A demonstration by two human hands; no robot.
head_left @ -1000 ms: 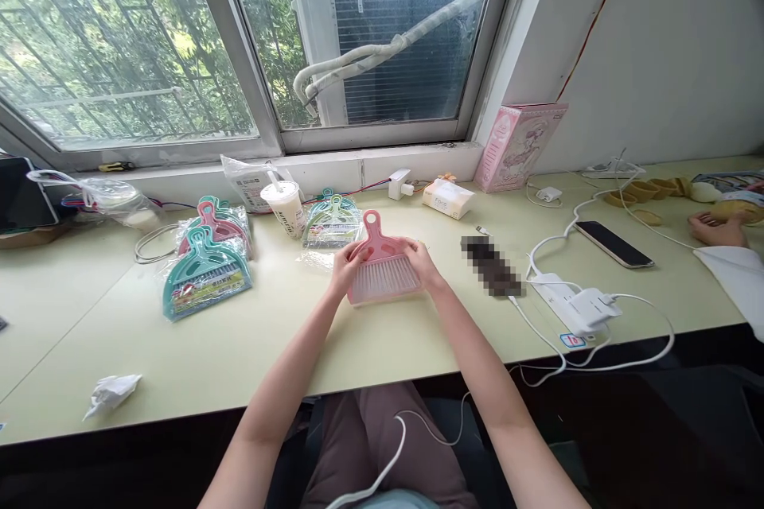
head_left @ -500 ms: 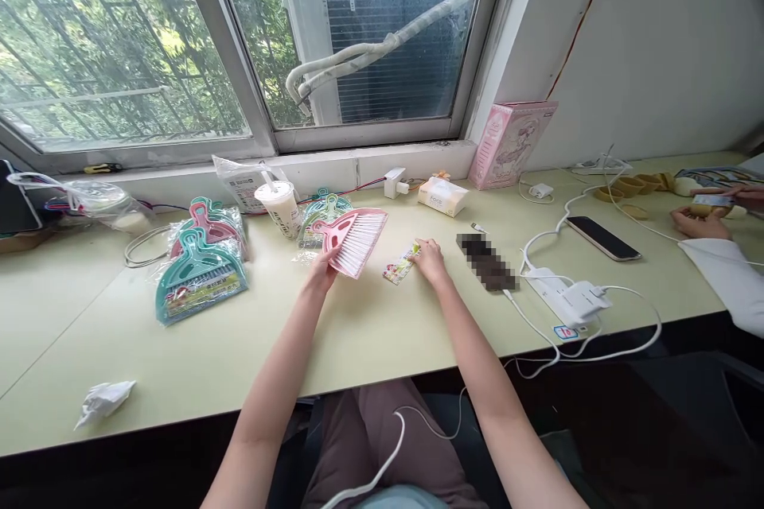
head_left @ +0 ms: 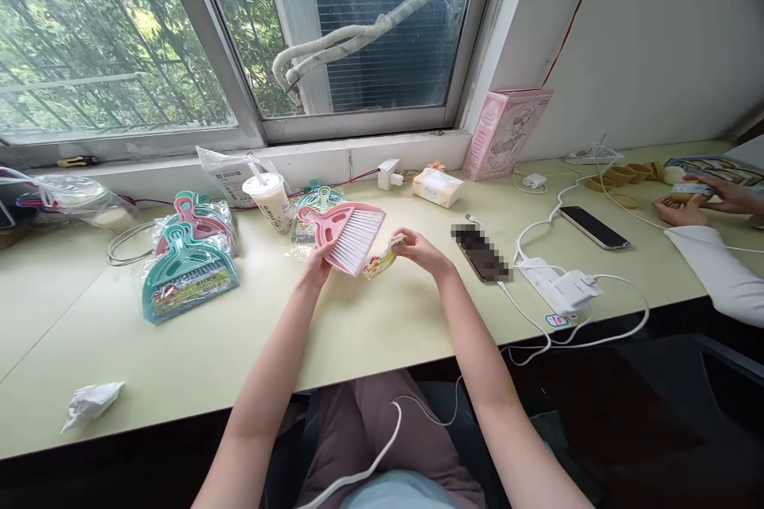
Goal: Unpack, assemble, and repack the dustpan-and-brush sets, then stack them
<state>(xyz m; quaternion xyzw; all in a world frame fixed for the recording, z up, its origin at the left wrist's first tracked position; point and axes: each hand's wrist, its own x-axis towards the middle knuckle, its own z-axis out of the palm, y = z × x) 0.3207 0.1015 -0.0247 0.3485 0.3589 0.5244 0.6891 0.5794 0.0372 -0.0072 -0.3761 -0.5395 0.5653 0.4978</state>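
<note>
My left hand (head_left: 317, 264) is closed on a pink dustpan and brush set (head_left: 352, 235), tilted above the table with its white bristles facing up. Between the thumb and fingers of my right hand (head_left: 421, 252) is a printed paper card (head_left: 382, 258), bent and lifted off the table beside the set's right edge. Whether card and bristles touch, I cannot tell. To the left lie wrapped sets, a green one (head_left: 189, 278) in front and a pink one (head_left: 196, 215) behind it. Another wrapped green set (head_left: 319, 203) lies behind my left hand.
A drink cup (head_left: 268, 199) stands near the window. A tissue pack (head_left: 438, 187), a pink box (head_left: 507, 134), a phone (head_left: 595, 227) and a white power strip (head_left: 546, 286) with cables are to the right. Crumpled tissue (head_left: 91, 406) lies front left. A co-worker's hands (head_left: 680, 209) hold something at far right.
My right hand has picked the card up from the table and moved it left, close to the pink set. The card now bends. My left hand still holds the set.
</note>
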